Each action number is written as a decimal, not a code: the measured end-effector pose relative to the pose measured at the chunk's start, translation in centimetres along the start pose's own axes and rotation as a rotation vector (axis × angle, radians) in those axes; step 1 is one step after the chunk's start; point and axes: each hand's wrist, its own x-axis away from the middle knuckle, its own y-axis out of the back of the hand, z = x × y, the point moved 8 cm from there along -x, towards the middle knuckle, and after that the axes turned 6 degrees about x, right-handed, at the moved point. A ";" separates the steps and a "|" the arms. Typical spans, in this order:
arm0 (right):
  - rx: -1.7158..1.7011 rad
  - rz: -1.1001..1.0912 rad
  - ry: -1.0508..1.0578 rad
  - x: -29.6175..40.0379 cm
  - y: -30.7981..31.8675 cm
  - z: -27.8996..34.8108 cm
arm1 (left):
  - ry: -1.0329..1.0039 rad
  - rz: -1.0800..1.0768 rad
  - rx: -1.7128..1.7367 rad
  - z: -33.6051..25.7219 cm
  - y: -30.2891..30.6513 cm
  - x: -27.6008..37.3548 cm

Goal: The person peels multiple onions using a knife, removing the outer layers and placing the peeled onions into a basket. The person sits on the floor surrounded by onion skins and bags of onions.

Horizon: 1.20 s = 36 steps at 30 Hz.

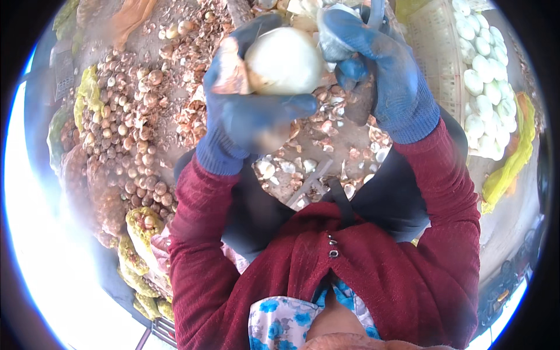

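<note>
My left hand (pixel 249 96), in a blue work glove, holds a large onion (pixel 284 61) that is mostly peeled and white. A piece of brown onion skin (pixel 232 65) lies between the glove and the onion. My right hand (pixel 372 52), gloved in blue too, is closed close beside the onion, with its fingers curled around something that I cannot make out; a narrow greyish-blue piece (pixel 376 15) shows at the top of its fingers. Loose skins and onion scraps (pixel 284 168) cover the floor below both hands, between the knees.
Unpeeled onions (pixel 131 131) lie heaped on the floor at the left, with yellow mesh sacks (pixel 144 232) below them. Peeled white onions (pixel 490 87) fill a pale plastic crate (pixel 442 57) at the right. A yellow mesh bag (pixel 512 162) lies beside the crate.
</note>
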 end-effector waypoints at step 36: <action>0.879 0.264 0.618 1.1 -2.9 -2.2 | -0.201 -0.004 -0.624 -0.3 2.8 1.3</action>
